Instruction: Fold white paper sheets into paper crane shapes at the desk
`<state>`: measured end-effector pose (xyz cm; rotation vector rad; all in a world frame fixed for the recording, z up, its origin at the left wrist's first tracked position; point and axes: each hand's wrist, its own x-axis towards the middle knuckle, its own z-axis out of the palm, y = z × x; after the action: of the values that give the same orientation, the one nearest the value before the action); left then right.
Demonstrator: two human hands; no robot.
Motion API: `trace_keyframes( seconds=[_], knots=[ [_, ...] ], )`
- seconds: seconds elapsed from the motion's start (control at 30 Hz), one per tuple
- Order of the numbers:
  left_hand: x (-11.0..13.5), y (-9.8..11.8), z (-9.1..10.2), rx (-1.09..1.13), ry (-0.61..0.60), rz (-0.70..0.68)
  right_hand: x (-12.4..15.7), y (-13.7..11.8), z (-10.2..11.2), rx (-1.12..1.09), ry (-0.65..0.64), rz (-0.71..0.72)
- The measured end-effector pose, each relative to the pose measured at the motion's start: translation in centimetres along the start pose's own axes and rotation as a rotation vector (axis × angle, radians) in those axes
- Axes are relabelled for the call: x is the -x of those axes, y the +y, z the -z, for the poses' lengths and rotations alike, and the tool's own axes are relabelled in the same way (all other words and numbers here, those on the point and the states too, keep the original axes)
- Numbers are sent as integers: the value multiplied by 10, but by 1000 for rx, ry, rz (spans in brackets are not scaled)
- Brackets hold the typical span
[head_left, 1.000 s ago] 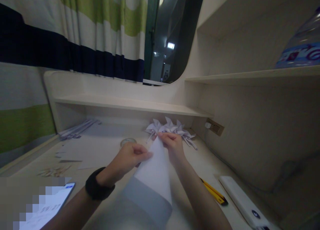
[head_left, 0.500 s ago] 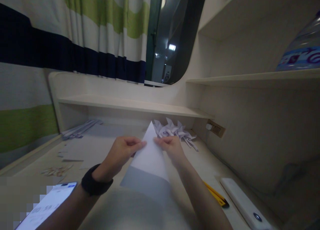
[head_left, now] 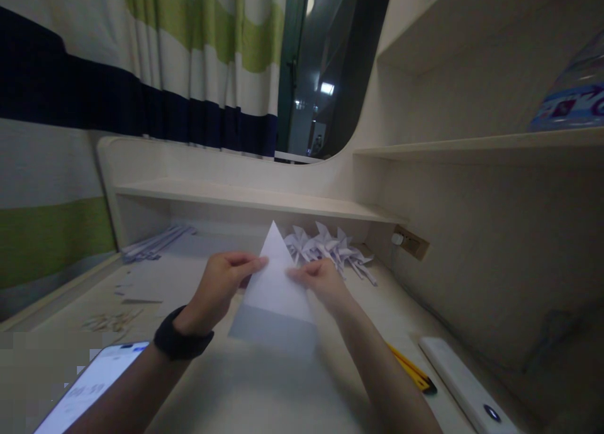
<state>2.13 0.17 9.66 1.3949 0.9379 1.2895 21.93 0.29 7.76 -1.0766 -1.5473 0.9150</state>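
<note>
A white sheet of paper folded into a triangle with its tip pointing away is held above the pale desk. My left hand, with a black band on the wrist, pinches the sheet's left edge. My right hand pinches its right edge. A cluster of folded white paper pinwheels lies just beyond my hands, against the back of the desk.
A lit phone lies at the lower left. A yellow utility knife and a white flat device lie at the right. Paper strips and scraps sit at the left. A water bottle stands on the right shelf.
The folded paper has moved away from me and lower toward the desk, with its tip now showing clear above my fingers. Both hands kept their hold and slid to the sides.
</note>
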Motion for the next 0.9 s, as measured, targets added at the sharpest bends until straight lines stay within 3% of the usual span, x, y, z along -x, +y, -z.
trace_keyframes(
  seconds=[0.47, 0.9],
  knots=[
    [-2, 5, 8, -70, 15, -57, 1, -1, 7, 61, -104, 35],
    [-12, -3, 17, -28, 60, -58, 0, 4, 2, 60, -22, 1]
  ],
)
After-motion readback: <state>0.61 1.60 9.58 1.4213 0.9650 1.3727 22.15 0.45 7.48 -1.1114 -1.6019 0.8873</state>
